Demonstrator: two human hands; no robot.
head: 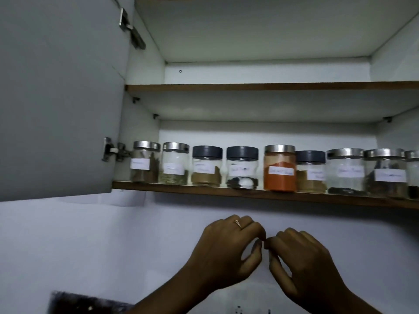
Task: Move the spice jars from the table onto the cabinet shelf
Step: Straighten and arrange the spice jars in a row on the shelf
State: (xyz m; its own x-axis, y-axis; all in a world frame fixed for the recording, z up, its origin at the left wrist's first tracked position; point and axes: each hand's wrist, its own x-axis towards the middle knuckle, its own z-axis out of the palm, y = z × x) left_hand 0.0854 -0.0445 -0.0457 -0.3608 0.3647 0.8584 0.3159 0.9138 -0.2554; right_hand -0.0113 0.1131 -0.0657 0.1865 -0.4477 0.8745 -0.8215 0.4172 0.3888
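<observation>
Several labelled spice jars stand in a row on the lower cabinet shelf (pixel 226 193). Among them are a steel-lidded jar at the far left (pixel 145 163), a dark-lidded jar of black and white bits (pixel 242 168) and a jar of orange powder (pixel 280 169). My left hand (pixel 226 248), with a ring on one finger, and my right hand (pixel 303 261) hang below the shelf in front of the white wall. Their curled fingertips nearly touch each other. Neither hand holds a jar. The table is out of view.
The grey cabinet door (pixel 61 98) stands open at the left on its hinge (pixel 113 151). The upper shelf (pixel 272 86) is bare. More jars (pixel 385 173) run on past the right edge. A dark object (pixel 86 302) shows at the bottom left.
</observation>
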